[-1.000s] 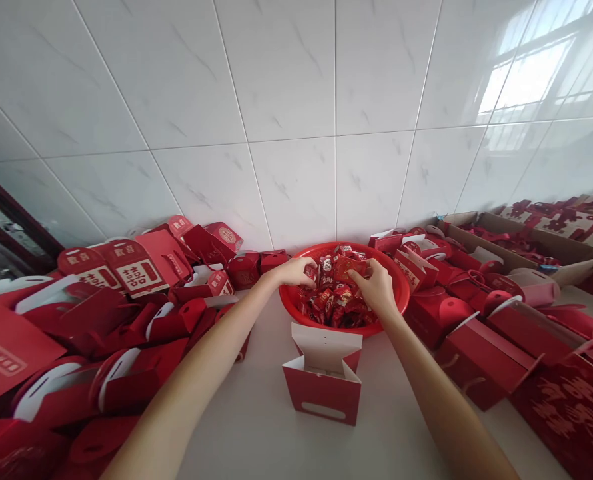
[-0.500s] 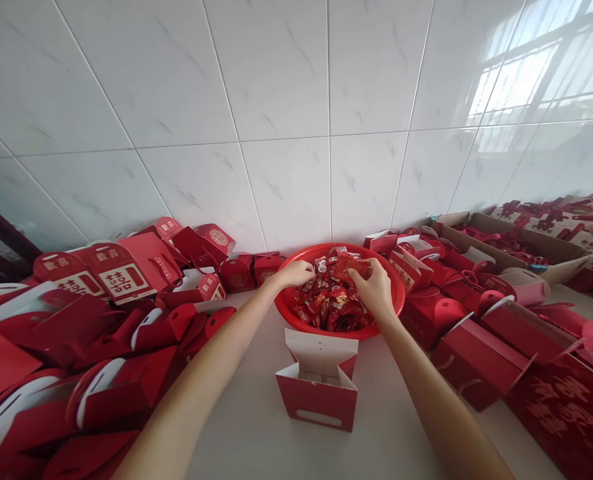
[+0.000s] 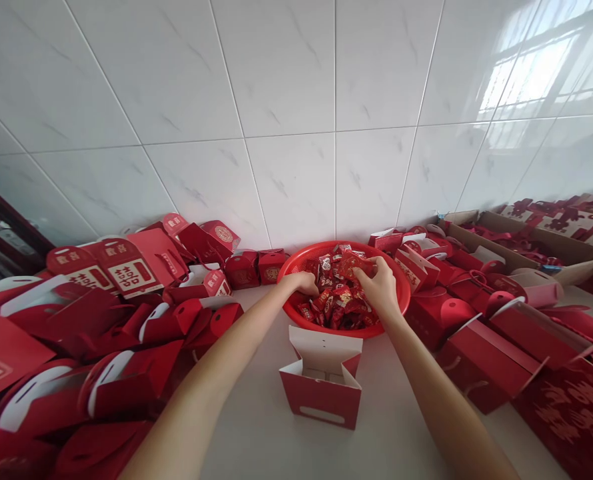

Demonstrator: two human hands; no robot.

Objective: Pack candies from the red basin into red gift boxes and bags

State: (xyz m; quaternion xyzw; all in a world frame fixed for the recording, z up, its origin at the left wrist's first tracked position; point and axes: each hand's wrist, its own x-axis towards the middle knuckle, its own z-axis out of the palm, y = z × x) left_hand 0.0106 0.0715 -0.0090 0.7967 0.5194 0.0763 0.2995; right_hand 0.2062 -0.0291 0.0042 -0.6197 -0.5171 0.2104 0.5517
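A red plastic basket point(image 3: 296, 316) full of red-wrapped candies point(image 3: 337, 303) stands near the wall. My left hand point(image 3: 306, 283) is in its left side, fingers closed down among the candies; what they hold is hidden. At the right side of the basket, my right hand point(image 3: 379, 285) pinches a shiny red packet point(image 3: 350, 265) over the candies. In front of the basket an open red box point(image 3: 321, 397) with a white inside stands upright, its back flap raised. Neither hand touches this box.
Many red boxes point(image 3: 126, 387) crowd the left side, and more red boxes point(image 3: 494, 357) fill the right. A cardboard tray point(image 3: 571, 270) with red ribbon-like items lies at the back right. A tiled wall point(image 3: 291, 187) rises behind.
My left hand has moved deeper into the candies, slightly right and down. My right hand still holds the packet in nearly the same place. The whole view has shifted a little.
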